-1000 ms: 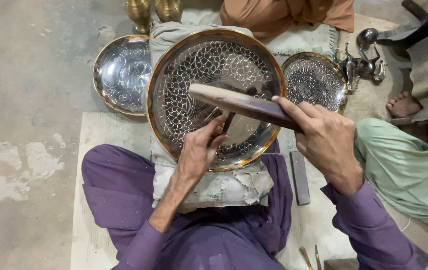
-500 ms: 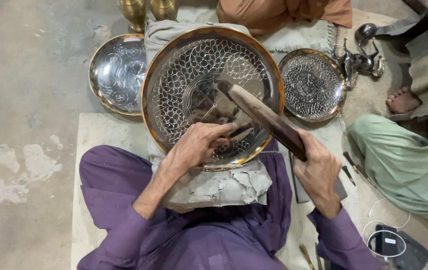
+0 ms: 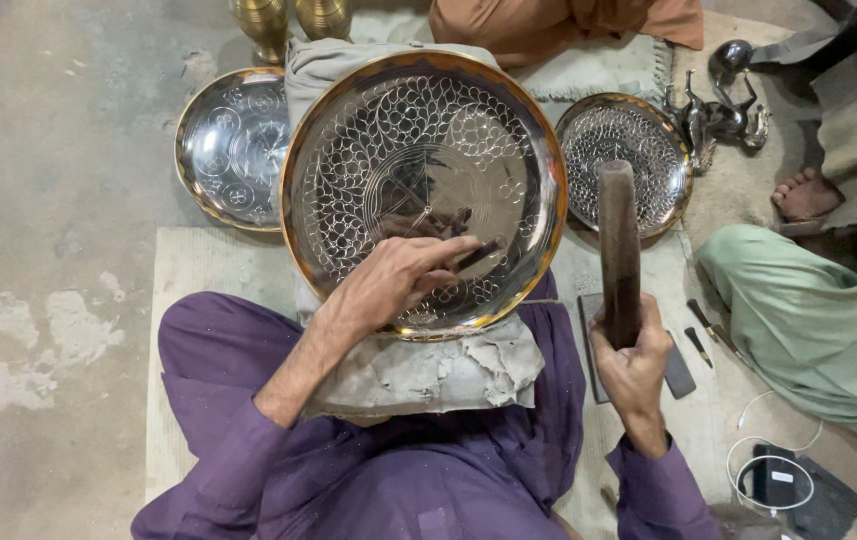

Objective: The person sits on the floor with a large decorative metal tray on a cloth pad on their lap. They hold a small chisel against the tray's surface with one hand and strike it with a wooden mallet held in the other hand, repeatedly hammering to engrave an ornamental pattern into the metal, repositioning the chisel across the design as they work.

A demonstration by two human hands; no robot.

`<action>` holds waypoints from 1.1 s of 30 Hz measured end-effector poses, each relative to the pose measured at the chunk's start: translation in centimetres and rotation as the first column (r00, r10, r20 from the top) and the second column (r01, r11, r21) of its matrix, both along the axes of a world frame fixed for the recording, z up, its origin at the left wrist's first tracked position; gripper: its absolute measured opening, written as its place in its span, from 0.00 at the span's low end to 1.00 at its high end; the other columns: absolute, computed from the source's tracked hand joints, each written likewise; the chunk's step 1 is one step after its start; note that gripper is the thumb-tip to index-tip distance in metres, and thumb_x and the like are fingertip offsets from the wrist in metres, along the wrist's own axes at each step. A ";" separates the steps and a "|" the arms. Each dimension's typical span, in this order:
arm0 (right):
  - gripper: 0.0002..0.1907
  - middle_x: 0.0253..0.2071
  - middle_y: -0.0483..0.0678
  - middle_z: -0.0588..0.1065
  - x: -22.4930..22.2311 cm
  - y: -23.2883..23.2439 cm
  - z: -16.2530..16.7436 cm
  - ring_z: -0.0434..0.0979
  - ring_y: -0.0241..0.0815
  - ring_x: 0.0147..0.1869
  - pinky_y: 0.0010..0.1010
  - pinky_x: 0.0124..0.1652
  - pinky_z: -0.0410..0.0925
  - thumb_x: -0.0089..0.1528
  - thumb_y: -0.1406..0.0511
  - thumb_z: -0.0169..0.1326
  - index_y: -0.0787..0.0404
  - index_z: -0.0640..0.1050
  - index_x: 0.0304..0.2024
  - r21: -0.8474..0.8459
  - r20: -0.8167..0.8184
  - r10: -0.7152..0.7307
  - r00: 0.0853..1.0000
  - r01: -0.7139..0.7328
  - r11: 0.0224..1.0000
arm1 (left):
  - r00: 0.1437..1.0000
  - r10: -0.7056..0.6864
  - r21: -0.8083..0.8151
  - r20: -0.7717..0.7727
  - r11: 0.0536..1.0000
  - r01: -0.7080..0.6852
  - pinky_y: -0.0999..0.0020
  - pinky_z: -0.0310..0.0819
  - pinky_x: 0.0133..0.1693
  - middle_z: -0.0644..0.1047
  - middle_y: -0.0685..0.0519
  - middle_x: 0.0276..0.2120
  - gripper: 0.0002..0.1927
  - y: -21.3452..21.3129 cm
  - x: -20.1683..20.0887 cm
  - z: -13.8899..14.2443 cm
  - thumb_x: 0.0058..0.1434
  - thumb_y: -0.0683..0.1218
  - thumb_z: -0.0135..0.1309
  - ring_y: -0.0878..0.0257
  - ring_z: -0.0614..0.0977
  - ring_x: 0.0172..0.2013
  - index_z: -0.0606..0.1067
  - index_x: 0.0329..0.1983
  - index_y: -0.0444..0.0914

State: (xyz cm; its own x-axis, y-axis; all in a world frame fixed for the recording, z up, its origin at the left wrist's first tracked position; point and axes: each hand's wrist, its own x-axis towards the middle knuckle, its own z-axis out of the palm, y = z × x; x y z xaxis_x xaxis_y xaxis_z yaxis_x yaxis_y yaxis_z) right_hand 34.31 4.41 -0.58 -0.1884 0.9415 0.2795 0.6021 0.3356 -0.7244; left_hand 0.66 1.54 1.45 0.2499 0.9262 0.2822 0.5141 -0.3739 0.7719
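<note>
Seen from the head camera, a seated person in purple works a large engraved metal tray (image 3: 424, 140) propped on a cloth-covered block (image 3: 429, 370) in the lap. The left hand (image 3: 394, 285) rests on the tray's lower part, fingers pinching a thin dark tool (image 3: 479, 253), probably a chisel. The right hand (image 3: 634, 355) is wrapped tight around a wooden mallet (image 3: 619, 235), held upright beside the tray's right rim. Two smaller trays (image 3: 234, 145) (image 3: 629, 160) lie on the floor at either side.

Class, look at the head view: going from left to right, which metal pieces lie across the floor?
Engraved silver plate with gold rim → large engraved gold-rimmed tray under the left hand → smaller patterned round dish → small silver animal figurine.
</note>
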 end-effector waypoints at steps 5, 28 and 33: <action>0.17 0.33 0.49 0.77 -0.2 0.5 0.9 0.78 0.35 0.36 0.27 0.41 0.70 0.61 0.74 0.60 0.65 0.73 0.52 0.046 0.031 -0.042 0.999 0.041 0.998 | 0.999 0.029 -0.050 0.043 0.998 -0.027 0.59 0.79 0.39 0.82 0.48 0.39 0.29 -0.1 0.2 -0.2 0.59 0.40 0.60 0.53 0.85 0.37 0.70 0.66 0.41; 0.19 0.45 0.55 0.75 -1.3 -1.3 -3.7 0.81 0.46 0.46 0.37 0.47 0.73 0.63 0.73 0.58 0.56 0.72 0.55 0.044 -0.268 0.106 0.958 -0.098 0.994 | 0.981 -0.186 0.036 -0.062 0.981 0.189 0.57 0.78 0.40 0.84 0.48 0.43 0.25 1.2 0.2 0.3 0.58 0.44 0.58 0.51 0.85 0.40 0.75 0.61 0.44; 0.19 0.45 0.57 0.70 -1.5 -2.2 -5.8 0.72 0.60 0.43 0.46 0.51 0.73 0.67 0.74 0.58 0.55 0.72 0.58 0.150 -0.564 0.073 0.822 0.015 0.989 | 0.943 -0.209 -0.062 -0.258 0.978 0.200 0.56 0.77 0.40 0.84 0.49 0.39 0.25 1.0 0.7 0.7 0.60 0.42 0.53 0.51 0.84 0.39 0.76 0.62 0.48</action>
State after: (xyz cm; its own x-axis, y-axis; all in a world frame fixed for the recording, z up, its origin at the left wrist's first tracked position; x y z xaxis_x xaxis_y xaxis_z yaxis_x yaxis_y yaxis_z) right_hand 32.83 2.20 -6.42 0.0179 0.8802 0.4742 0.0879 0.4711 -0.8777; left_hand 1.35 2.49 2.11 0.4959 0.8552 0.1505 0.6148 -0.4683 0.6346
